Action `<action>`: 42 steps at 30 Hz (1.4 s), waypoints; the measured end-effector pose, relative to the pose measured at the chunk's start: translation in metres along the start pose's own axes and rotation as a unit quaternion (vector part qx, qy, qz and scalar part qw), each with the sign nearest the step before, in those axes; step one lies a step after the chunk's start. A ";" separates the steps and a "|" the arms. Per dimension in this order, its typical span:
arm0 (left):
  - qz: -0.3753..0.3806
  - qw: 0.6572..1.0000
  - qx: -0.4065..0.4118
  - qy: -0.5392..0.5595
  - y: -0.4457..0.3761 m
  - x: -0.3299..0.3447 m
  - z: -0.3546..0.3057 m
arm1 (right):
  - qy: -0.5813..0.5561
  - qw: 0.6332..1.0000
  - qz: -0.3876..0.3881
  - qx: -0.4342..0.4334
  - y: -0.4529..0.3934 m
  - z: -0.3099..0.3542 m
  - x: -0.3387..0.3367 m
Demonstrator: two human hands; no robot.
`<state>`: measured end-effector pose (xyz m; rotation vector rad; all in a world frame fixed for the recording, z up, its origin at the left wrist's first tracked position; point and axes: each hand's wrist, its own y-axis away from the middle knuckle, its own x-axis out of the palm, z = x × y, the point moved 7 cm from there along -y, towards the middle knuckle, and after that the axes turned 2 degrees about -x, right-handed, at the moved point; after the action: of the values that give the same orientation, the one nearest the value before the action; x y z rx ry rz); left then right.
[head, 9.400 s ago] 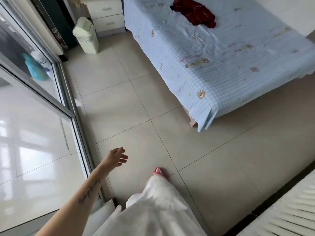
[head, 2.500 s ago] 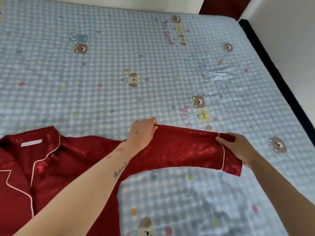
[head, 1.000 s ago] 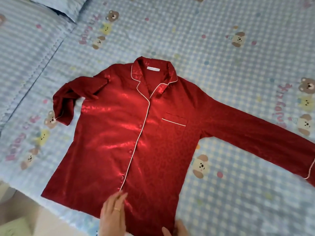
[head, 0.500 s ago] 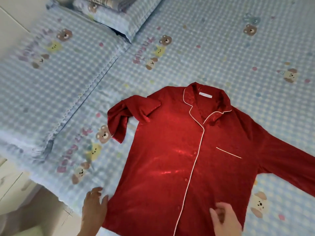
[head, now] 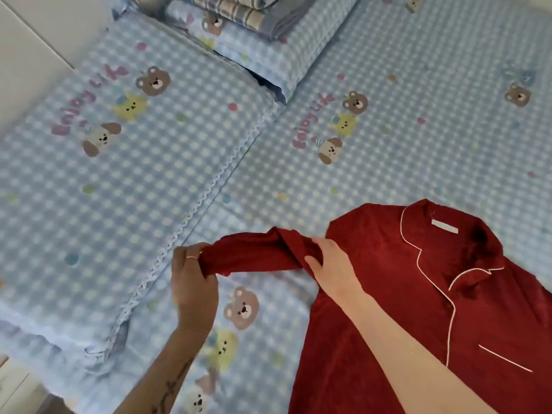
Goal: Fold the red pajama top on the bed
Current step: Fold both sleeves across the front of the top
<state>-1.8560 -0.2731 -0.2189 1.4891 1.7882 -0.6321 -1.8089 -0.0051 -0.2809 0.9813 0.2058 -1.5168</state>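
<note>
The red pajama top point(head: 388, 309) lies front up on the bed point(head: 418, 138), collar toward the far side, white piping along collar and pocket. Its left-side sleeve point(head: 254, 255) is lifted off the sheet and stretched out sideways. My left hand point(head: 194, 282) is closed on the sleeve's cuff end. My right hand point(head: 331, 264) pinches the same sleeve near the shoulder. The top's right half runs out of view at the frame edge.
A pillow point(head: 119, 174) in the same blue checked fabric lies at the left of the bed. Folded striped bedding point(head: 239, 13) is stacked at the head end. The bed's near edge and a strip of floor show at the bottom left.
Both hands left the hem and moved up to the crumpled left sleeve; they now hold it raised and pulled straight. The view has shifted left.
</note>
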 end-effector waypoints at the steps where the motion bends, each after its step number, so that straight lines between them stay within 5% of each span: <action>1: -0.035 0.998 0.038 -0.028 -0.019 -0.019 0.001 | 0.022 0.999 0.021 0.010 -0.004 -0.001 0.006; 5: -0.069 0.990 0.070 -0.098 -0.083 -0.058 0.005 | 0.078 0.995 0.044 0.034 -0.012 -0.005 0.019; 10: 0.072 0.983 0.043 -0.162 -0.126 -0.054 0.016 | 0.113 0.993 -0.016 -0.009 -0.028 0.036 0.021; 13: 0.212 0.973 -0.063 0.070 -0.139 -0.040 0.022 | -0.047 0.996 0.077 -0.026 -0.043 0.077 0.037; 16: 0.306 0.907 -0.103 0.272 -0.136 -0.029 0.013 | -0.157 0.972 0.173 -0.022 -0.053 0.116 0.057; 20: 0.408 0.799 -0.119 0.425 -0.138 -0.026 0.010 | -0.222 0.968 0.117 -0.007 -0.074 0.136 0.059; 22: 0.422 0.780 -0.123 0.446 -0.146 -0.027 0.008 | -0.236 0.966 0.103 -0.004 -0.080 0.141 0.054; 27: 0.339 0.865 -0.071 0.364 -0.182 -0.035 -0.010 | -0.297 0.950 0.093 -0.023 -0.087 0.159 0.037; 32: 0.283 0.937 0.122 0.166 -0.219 -0.060 -0.054 | -0.267 0.954 0.004 -0.139 -0.065 0.188 0.003; 35: 0.267 0.939 0.174 0.129 -0.227 -0.071 -0.060 | -0.197 0.952 0.086 -0.217 -0.041 0.207 0.024; 38: 0.223 0.938 0.263 -0.027 -0.228 -0.071 -0.041 | -0.164 0.949 0.203 -0.179 -0.033 0.193 0.064; 40: 0.207 0.924 0.292 -0.137 -0.223 -0.065 -0.016 | -0.160 0.972 0.113 -0.126 -0.044 0.166 0.067; 42: 0.203 0.937 0.228 -0.169 -0.221 -0.061 0.013 | -0.083 0.993 -0.043 -0.077 -0.058 0.134 0.055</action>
<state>-2.0642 -0.3683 -0.1952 1.8511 1.0659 -1.0584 -1.9141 -0.1175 -0.2580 0.7284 0.2452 -1.6264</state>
